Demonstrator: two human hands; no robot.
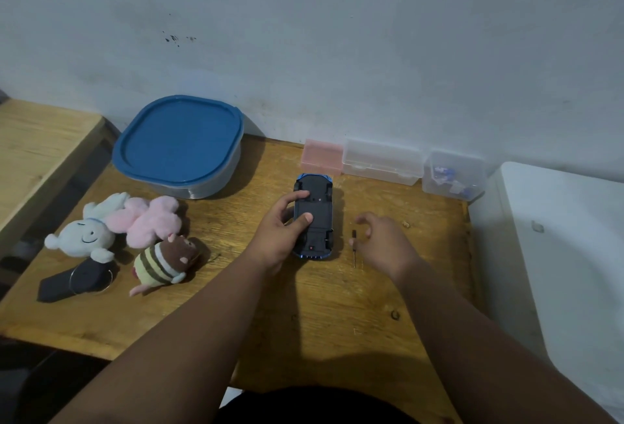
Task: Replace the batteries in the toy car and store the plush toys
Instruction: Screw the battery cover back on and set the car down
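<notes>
A blue toy car [315, 207] lies upside down on the wooden table [304, 305], its black underside facing up. My left hand [282, 231] grips it from the left, thumb on the underside. Just right of the car lies a small screwdriver [354, 248]. My right hand [385, 244] hovers over the screwdriver with fingers curled and apart, holding nothing. At the left lie three plush toys: a white one [87, 234], a pink one [145, 219] and a striped brown one [165, 263].
A clear container with a blue lid [179, 143] stands at the back left. Against the wall sit a pink box [322, 156], a clear box [381, 160] and a small clear box with blue items [452, 177]. A dark object [74, 283] lies front left. A white appliance [557, 254] borders the table's right edge.
</notes>
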